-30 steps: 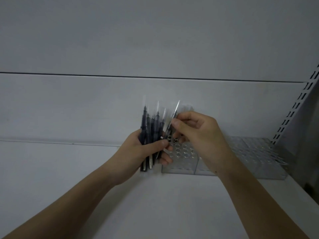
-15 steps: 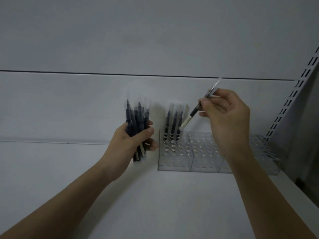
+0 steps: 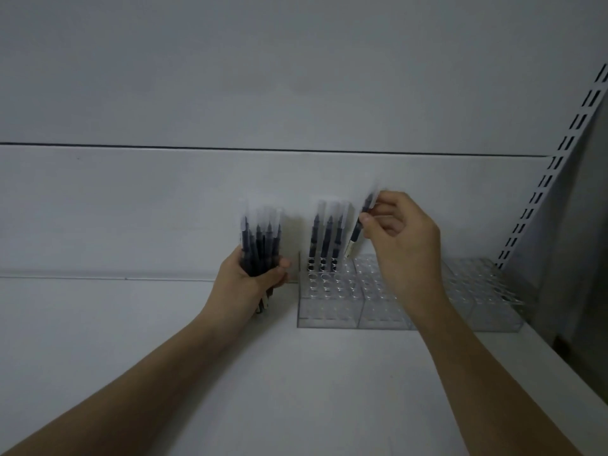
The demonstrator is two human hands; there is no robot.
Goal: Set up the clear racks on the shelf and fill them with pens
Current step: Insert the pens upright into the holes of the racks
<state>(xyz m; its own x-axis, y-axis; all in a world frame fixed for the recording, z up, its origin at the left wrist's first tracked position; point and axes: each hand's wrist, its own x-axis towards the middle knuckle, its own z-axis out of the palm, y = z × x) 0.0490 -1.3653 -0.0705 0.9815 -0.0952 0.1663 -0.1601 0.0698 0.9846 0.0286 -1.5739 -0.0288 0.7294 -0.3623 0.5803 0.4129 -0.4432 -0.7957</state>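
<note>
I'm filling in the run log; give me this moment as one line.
left hand: holds dark pen bundle | right hand: lowers one pen into clear plastic rack | three pens racked

Left arm: bare from the lower left corner of the view up to the wrist, with no sleeve on the part that shows.
Right arm: bare from the lower right edge up to the wrist, likewise with no sleeve showing.
Left hand (image 3: 245, 284): bare, no glove, ring or band to be seen.
Right hand (image 3: 403, 245): bare, no glove; short nails show on the fingertips (image 3: 363, 219).
Wrists: no watch or strap on either one.
</note>
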